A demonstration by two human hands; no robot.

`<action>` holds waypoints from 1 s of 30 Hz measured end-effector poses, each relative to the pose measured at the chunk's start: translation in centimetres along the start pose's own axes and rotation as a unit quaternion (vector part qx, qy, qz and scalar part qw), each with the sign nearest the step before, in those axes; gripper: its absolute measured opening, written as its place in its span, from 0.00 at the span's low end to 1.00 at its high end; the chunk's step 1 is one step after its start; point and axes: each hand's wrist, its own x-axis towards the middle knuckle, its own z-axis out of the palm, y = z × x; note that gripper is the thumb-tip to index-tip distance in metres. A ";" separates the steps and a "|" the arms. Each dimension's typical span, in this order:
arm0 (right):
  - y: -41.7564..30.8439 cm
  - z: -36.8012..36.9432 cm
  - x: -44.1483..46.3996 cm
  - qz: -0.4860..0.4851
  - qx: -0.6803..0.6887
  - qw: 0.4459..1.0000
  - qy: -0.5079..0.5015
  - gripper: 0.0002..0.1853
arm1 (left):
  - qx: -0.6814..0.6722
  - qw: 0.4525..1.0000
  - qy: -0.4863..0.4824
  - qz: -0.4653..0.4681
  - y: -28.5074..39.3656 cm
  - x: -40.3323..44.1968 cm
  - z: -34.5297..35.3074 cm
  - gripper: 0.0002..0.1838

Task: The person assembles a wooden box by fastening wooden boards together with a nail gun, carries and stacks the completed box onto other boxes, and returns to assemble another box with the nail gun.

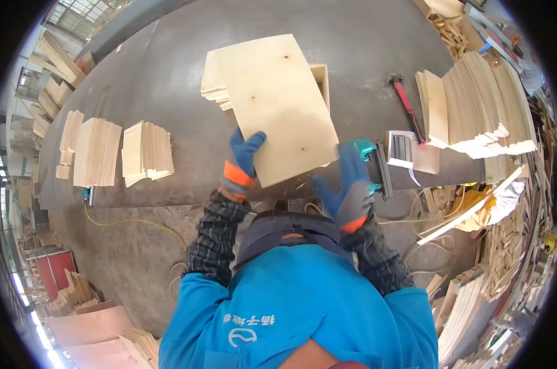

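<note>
In the head view, pinched the plywood panel [284, 111] by its edge in the left hand [246, 158], the sheet lying ahead and rightward of it. Held the right hand [353, 187] with fingers spread, just left of the teal power tool [382, 167]; could not tell whether touching the panel's corner.

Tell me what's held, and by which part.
The left hand grips the wooden panel by its left edge, toward the near corner. The right hand is open near the right corner; whether it touches is unclear.
</note>
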 end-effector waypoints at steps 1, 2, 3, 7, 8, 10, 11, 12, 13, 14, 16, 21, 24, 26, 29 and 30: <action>2.1 0.6 -0.1 0.031 -0.014 0.999 0.026 0.43 | -0.007 1.000 0.000 -0.019 -0.6 0.6 -1.0 0.20; 3.6 1.5 -0.1 0.109 0.080 0.991 0.006 0.43 | -0.015 0.999 -0.005 -0.038 -1.0 1.3 -1.8 0.20; 4.9 2.3 -0.1 0.184 0.171 0.968 -0.013 0.42 | -0.023 0.998 -0.009 -0.057 -1.5 2.0 -2.3 0.20; 4.7 3.7 -0.4 0.322 0.394 0.859 -0.060 0.31 | 0.040 0.995 -0.040 -0.080 -3.2 4.0 -3.3 0.18; 4.3 3.5 -0.3 0.319 0.457 0.827 -0.068 0.29 | 0.063 0.993 -0.054 -0.079 -3.5 4.2 -3.5 0.18; 4.8 5.0 -0.5 0.326 0.433 0.838 -0.065 0.26 | 0.112 0.987 -0.083 -0.076 -3.4 4.6 -3.4 0.18; 5.2 5.9 -0.7 0.331 0.421 0.842 -0.062 0.25 | 0.121 0.986 -0.083 -0.079 -3.6 5.0 -3.4 0.19; 5.5 6.8 -0.6 0.326 0.402 0.854 -0.051 0.24 | 0.128 0.985 -0.083 -0.080 -3.9 5.6 -3.3 0.20; 5.6 7.0 -0.5 0.322 0.379 0.867 -0.042 0.24 | 0.131 0.985 -0.083 -0.082 -4.2 6.1 -2.9 0.21; 5.9 7.2 -0.4 0.317 0.356 0.878 -0.032 0.23 | 0.180 0.980 -0.068 -0.056 -4.5 6.7 -2.6 0.24; 6.4 6.7 1.0 0.273 0.136 0.950 -0.067 0.27 | 0.281 0.959 -0.037 -0.003 -4.8 7.9 -2.4 0.31; 7.0 6.8 0.2 0.248 -0.022 0.966 -0.062 0.36 | 0.520 0.854 0.031 0.013 -8.0 6.7 -5.3 0.44; 8.6 8.5 -1.3 0.259 0.080 0.961 -0.048 0.39 | 0.449 0.893 -0.015 -0.039 -10.2 4.8 -6.6 0.45; 9.8 10.4 -1.8 0.245 0.121 0.961 -0.051 0.41 | 0.411 0.909 -0.031 -0.059 -11.1 3.9 -6.9 0.44; 8.0 9.8 -0.9 0.158 -0.028 0.985 -0.064 0.44 | 0.394 0.918 -0.034 -0.032 -11.8 1.9 -6.6 0.44; 6.9 9.1 -0.2 0.183 -0.042 0.977 -0.104 0.40 | 0.401 0.914 -0.054 -0.024 -10.1 1.2 -5.6 0.44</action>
